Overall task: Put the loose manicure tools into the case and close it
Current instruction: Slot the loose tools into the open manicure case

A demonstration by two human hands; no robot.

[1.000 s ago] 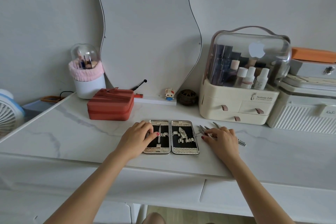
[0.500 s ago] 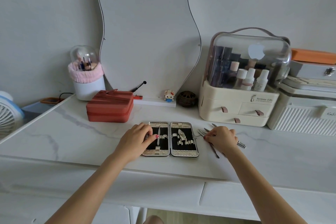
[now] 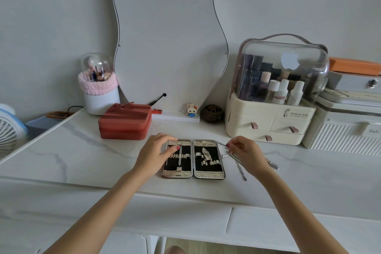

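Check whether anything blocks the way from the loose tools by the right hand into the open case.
Nothing visible does. The loose tools lie right beside the open case, and the right hand is already at them. The left hand rests only on the case's left half.

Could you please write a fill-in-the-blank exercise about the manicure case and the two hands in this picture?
1. The manicure case lies ____ on the table.
2. The left hand rests on the case's ____ half.
3. The right hand pinches a thin ____ tool beside the case.
4. The red zipped box stands ____ the case.

Missing words: open; left; metal; behind
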